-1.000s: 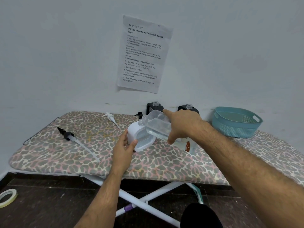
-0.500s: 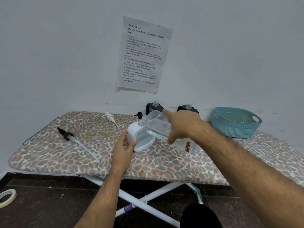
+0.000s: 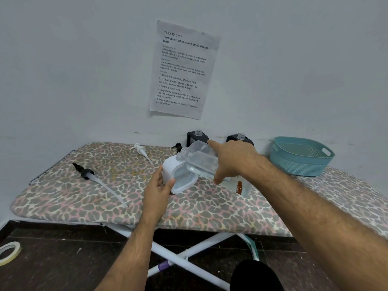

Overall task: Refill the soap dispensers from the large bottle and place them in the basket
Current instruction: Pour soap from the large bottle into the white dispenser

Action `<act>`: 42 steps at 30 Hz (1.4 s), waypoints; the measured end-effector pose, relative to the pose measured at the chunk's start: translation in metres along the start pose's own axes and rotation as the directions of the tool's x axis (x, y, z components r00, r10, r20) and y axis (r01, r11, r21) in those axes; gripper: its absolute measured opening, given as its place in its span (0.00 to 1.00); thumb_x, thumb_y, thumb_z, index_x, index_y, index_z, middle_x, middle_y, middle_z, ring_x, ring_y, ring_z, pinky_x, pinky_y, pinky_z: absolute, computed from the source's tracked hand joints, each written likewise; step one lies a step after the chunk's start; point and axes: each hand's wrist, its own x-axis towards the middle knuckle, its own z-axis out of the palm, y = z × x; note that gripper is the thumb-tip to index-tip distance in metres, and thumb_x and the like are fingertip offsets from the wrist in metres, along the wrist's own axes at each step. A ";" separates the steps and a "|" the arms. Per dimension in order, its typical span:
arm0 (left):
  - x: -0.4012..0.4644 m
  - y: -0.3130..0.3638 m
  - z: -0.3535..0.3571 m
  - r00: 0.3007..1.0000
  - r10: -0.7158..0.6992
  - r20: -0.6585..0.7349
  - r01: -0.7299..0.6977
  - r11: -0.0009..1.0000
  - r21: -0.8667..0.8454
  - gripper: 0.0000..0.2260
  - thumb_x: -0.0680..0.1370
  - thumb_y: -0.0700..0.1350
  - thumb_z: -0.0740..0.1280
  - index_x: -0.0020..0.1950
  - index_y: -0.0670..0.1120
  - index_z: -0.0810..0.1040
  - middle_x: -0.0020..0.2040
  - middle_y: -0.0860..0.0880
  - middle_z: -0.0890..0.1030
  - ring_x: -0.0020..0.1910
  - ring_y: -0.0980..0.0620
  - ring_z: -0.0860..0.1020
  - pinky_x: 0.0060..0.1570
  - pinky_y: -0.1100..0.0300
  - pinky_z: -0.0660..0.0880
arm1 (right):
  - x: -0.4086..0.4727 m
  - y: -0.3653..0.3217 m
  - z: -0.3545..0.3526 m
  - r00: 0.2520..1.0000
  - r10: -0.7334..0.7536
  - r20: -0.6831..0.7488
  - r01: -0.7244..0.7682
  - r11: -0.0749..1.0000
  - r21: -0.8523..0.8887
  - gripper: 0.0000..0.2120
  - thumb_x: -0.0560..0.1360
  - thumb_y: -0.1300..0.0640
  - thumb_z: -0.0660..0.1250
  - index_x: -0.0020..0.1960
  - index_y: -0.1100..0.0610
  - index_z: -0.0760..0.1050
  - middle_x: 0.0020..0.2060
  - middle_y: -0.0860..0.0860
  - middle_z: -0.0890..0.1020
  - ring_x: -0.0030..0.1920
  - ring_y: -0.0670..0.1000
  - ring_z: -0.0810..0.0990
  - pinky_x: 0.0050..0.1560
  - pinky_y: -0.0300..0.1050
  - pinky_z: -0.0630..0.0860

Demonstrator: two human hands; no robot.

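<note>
A white soap dispenser [image 3: 171, 172] with its pump off stands on the leopard-print ironing board [image 3: 63, 194]. My left hand [image 3: 157, 186] grips its lower left side. My right hand [image 3: 233, 160] holds the large clear bottle [image 3: 201, 158] tilted down to the left, its neck at the dispenser's open top. Two black dispensers [image 3: 194, 138] [image 3: 241, 139] without pumps stand by the wall behind. The teal basket [image 3: 300, 157] sits at the right, with nothing visible inside it.
A black pump with a long tube [image 3: 94, 178] lies on the board's left. A white pump [image 3: 141, 151] and a black pump [image 3: 177, 146] lie near the back. A tape roll [image 3: 8, 252] lies on the dark floor. A paper sheet hangs on the wall.
</note>
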 end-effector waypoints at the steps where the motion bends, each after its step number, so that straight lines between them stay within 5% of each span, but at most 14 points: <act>1: 0.000 0.000 0.000 1.000 -0.002 0.000 0.002 1.000 0.000 0.28 0.79 0.44 0.69 0.77 0.53 0.64 0.63 0.54 0.75 0.60 0.55 0.77 0.48 0.57 0.82 | 0.000 0.000 0.000 1.000 0.001 0.001 -0.001 1.000 0.001 0.53 0.63 0.37 0.77 0.78 0.45 0.52 0.56 0.48 0.81 0.53 0.52 0.79 0.43 0.47 0.76; 18: -0.002 0.005 0.001 1.000 0.012 0.001 -0.012 1.000 0.003 0.27 0.79 0.45 0.69 0.77 0.52 0.65 0.62 0.57 0.74 0.60 0.57 0.76 0.40 0.70 0.77 | -0.001 -0.001 -0.001 1.000 0.003 0.003 -0.003 1.000 -0.011 0.50 0.63 0.38 0.77 0.76 0.46 0.55 0.53 0.48 0.81 0.51 0.52 0.80 0.40 0.46 0.74; 29: -0.002 0.005 0.000 1.000 0.001 0.007 -0.001 1.000 0.009 0.28 0.79 0.45 0.69 0.77 0.52 0.64 0.61 0.57 0.73 0.61 0.56 0.75 0.55 0.49 0.81 | 0.001 0.000 0.000 1.000 -0.003 -0.006 0.003 1.000 -0.017 0.51 0.63 0.37 0.77 0.77 0.45 0.54 0.55 0.48 0.81 0.53 0.52 0.79 0.42 0.47 0.76; 42: -0.003 0.005 0.000 1.000 0.002 0.005 -0.002 1.000 0.007 0.28 0.79 0.44 0.68 0.78 0.52 0.64 0.63 0.55 0.73 0.59 0.58 0.75 0.48 0.61 0.80 | 0.000 0.001 0.003 1.000 -0.008 -0.008 0.008 1.000 0.012 0.51 0.63 0.37 0.77 0.77 0.45 0.54 0.54 0.48 0.81 0.52 0.51 0.79 0.43 0.47 0.77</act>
